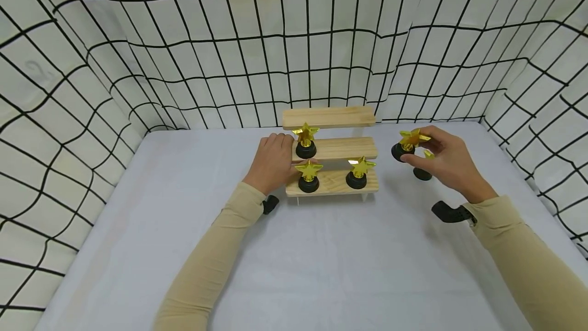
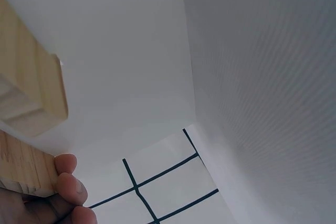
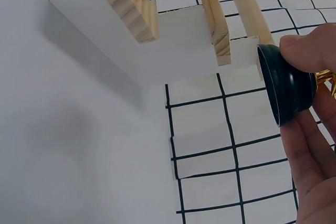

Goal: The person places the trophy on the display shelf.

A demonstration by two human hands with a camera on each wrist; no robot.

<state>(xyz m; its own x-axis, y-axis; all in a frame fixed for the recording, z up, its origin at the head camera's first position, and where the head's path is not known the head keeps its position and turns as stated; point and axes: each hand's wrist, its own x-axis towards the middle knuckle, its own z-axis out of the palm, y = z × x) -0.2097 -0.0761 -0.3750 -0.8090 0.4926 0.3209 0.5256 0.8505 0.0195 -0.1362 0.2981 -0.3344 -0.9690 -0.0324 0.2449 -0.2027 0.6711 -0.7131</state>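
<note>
My right hand (image 1: 447,160) pinches a gold star trophy (image 1: 403,152) by its black base, tilted, in the air right of a three-tier wooden display shelf (image 1: 346,148). In the right wrist view thumb and fingers span that base (image 3: 287,87). With my left hand (image 1: 271,162) I grip the left end of the shelf's middle board; in the left wrist view the fingertips curl round a board end (image 2: 31,166). One star trophy (image 1: 305,148) stands on the middle tier's left. The bottom tier carries a left trophy (image 1: 309,183) and a right trophy (image 1: 357,179).
Another star trophy (image 1: 422,173) stands on the white tabletop (image 1: 321,259), partly hidden behind my right hand. White walls with a black grid (image 1: 257,50) enclose the table at the back and both sides. The shelf's top board (image 1: 328,117) is near the back wall.
</note>
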